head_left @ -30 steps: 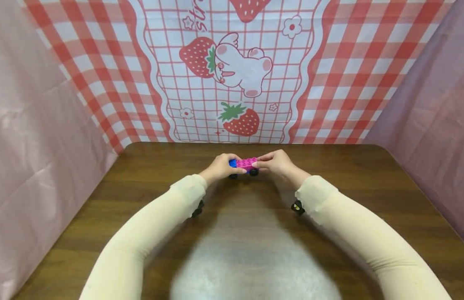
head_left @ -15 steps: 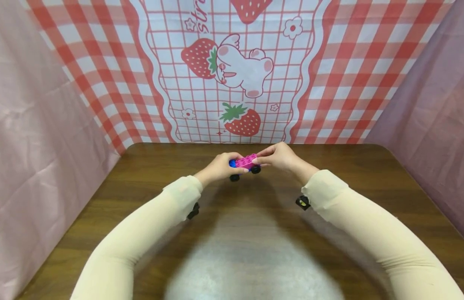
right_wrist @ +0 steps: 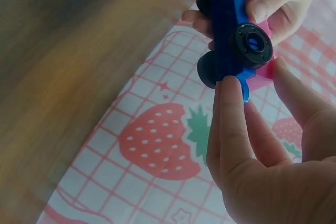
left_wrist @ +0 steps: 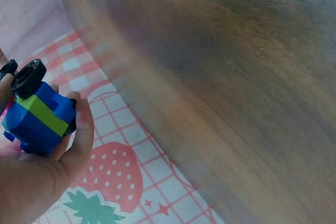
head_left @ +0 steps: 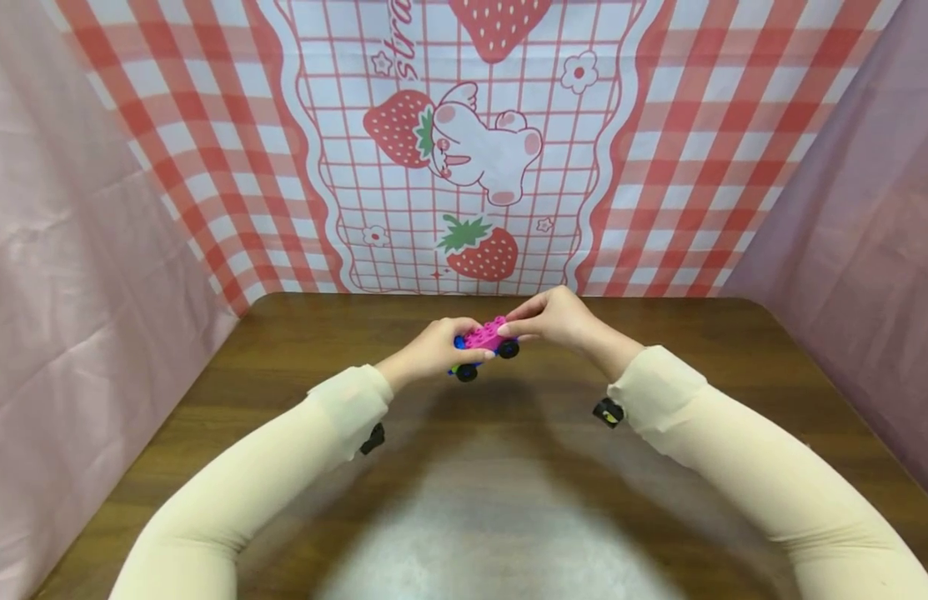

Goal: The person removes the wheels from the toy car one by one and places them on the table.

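Observation:
A small toy car (head_left: 509, 349) made of building bricks is held up near the table's far edge, tilted with its left end lower. It has a blue base with black wheels and a pink studded brick (head_left: 484, 335) on top. My left hand (head_left: 426, 352) grips the left end, its thumb along the near side. A lime green stripe (left_wrist: 43, 114) crosses the blue bricks at that end in the left wrist view. My right hand (head_left: 564, 318) pinches the other end, thumb on the pink brick and fingertips under the blue base (right_wrist: 223, 51).
The brown wooden table (head_left: 464, 500) spreads out below the arms. A red-and-white strawberry-print cloth (head_left: 471, 167) hangs behind its far edge. Pink curtains (head_left: 96, 250) flank both sides. Dark wrist cameras (head_left: 609, 412) stick out under the sleeves.
The car has tilted, its left end dropping and coming slightly nearer with the left hand. Both hands keep their hold, and the forearms have spread a little apart.

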